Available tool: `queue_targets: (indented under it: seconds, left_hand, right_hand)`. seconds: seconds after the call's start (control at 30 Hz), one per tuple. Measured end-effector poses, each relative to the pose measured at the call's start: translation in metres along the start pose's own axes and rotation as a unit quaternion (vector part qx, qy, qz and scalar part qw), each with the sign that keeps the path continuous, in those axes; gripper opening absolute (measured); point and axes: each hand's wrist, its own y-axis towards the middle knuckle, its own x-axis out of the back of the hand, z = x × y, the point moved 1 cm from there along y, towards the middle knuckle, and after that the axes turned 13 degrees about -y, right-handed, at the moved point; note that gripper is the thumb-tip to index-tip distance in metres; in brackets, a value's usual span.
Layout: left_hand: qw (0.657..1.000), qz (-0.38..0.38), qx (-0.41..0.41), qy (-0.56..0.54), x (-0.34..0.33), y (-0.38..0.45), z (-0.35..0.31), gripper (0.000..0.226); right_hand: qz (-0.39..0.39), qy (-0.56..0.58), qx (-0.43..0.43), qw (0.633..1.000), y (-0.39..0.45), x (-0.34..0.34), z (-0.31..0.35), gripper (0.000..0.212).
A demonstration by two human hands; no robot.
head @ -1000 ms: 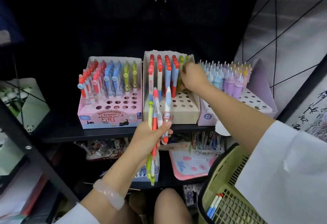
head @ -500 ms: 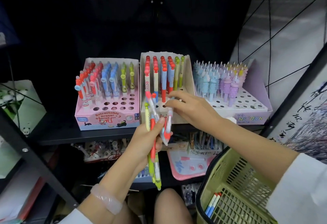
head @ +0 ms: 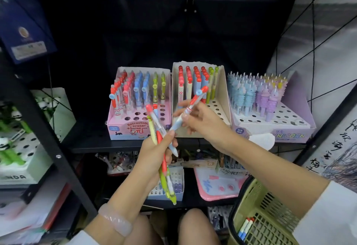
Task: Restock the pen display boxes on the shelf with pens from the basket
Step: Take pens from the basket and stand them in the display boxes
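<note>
Now right hand (head: 204, 121) fingers pinch blue pen (head: 190, 109); left hand (head: 156, 154) fingers clamp pen bundle (head: 162, 148).

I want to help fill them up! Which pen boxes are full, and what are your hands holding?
Pink box: front holes empty.
Beige box: front holes empty.
Purple box: front holes empty.
Left hand: gripping several pens.
Right hand: holding one blue pen.
Basket: few pens left.
</note>
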Motion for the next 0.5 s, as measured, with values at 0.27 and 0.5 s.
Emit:
queue_targets:
  seconds: [0.27, 0.5]
  left_hand:
    - [0.994, -0.09, -0.065, 0.015, 0.033, -0.011, -0.026, 0.028]
    - [0.986, -0.123, -0.109, 0.025, 0.067, -0.02, -0.043, 0.02]
  right_hand:
    - [-0.139, 0.044, 0.021, 0.989, 0.04, -0.028, 0.027, 0.011]
    - [-0.171, -0.08, 0.106, 0.976, 0.086, -0.059, 0.057, 0.009]
